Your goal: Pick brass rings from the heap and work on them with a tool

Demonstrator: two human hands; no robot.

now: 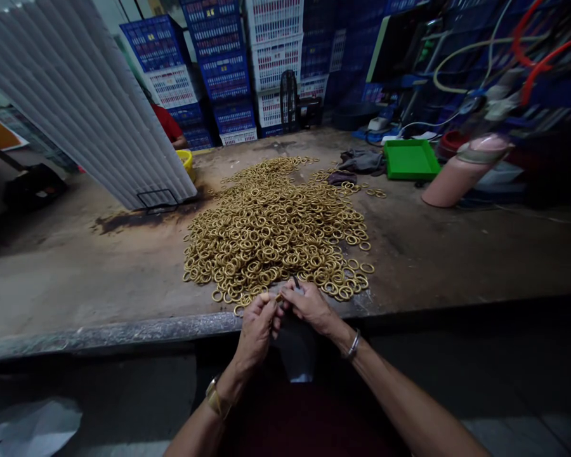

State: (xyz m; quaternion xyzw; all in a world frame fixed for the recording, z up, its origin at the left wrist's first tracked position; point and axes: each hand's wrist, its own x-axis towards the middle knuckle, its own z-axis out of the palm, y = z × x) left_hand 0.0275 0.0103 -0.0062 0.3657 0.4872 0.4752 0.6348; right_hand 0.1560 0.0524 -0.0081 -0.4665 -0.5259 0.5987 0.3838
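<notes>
A big heap of brass rings [273,231] lies on the worn workbench [76,273], reaching its near edge. My left hand [257,327] is closed in a pinch at that edge, on what looks like one brass ring. My right hand [309,304] is closed too, gripping a small dark tool [296,283] whose tip points at the left fingers. Both hands meet just in front of the heap. A bracelet sits on each wrist.
A white pleated panel [76,95] stands at the left on the bench. A green tray [410,158], a grey cloth [361,160] and a pink cylinder [461,168] lie at the back right. Stacked blue and white crates [247,63] fill the back. A person in red [169,124] sits behind the panel.
</notes>
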